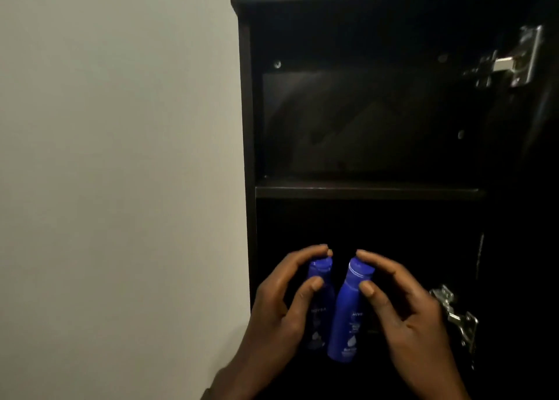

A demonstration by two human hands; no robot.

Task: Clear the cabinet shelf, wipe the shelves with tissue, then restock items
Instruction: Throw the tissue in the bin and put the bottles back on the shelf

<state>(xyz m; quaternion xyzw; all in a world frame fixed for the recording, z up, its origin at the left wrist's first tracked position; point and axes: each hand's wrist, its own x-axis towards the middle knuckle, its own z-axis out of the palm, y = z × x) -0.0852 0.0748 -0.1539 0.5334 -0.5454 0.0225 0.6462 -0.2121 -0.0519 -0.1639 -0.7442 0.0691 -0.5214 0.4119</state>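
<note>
Gripping loosely: left hand (281,302) grip curls round left bottle (317,305); right hand (405,305) grip pinches tilted right bottle (346,315); bottles may knock together, topple off the dark lower shelf.

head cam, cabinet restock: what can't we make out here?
- Left bottle: label mostly hidden by left hand and dim.
- Right bottle: small print too blurred; right hand covers its side.
- Lower shelf interior: too dark.
- Bottles' footing: unclear, dark.
- Door: cut off at right edge; only hinges show.
</note>
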